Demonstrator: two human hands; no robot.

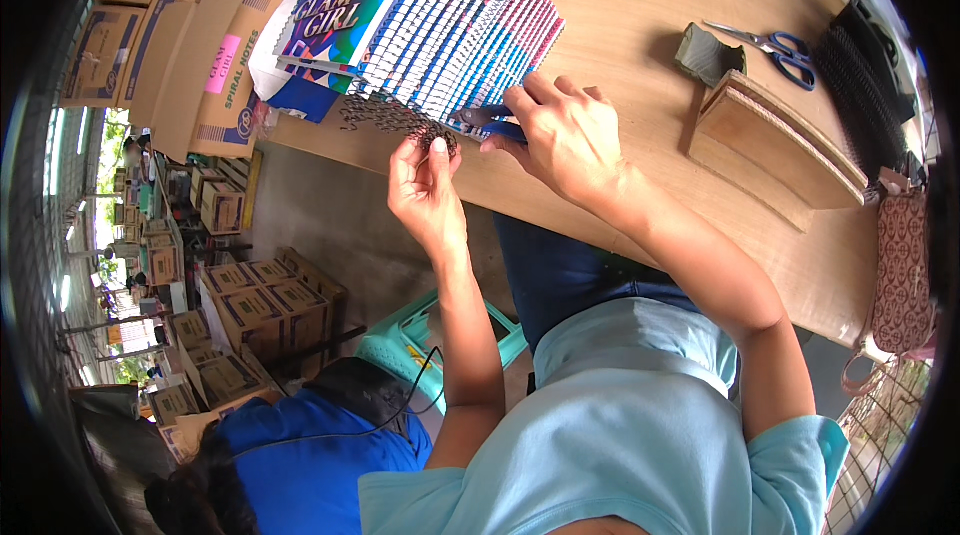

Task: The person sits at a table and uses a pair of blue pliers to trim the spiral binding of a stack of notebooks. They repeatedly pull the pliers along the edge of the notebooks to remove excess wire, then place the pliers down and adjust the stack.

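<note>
Spiral notebooks stacked, upper centre of frame, on wooden table. Left hand pinches dark wire coil ends at stack's lower edge; right hand grips blue-handled pliers just beside. Scissors upper right; cartons upper left.

On the tabletop, upper right of the frame, I see blue-handled scissors near a grey-green block; a wooden stand is located just below the block. A patterned reddish pouch is positioned at the right edge. Cardboard cartons are stacked at upper left and lower left. A turquoise stool stands at lower centre-left, near a person in blue.
</note>
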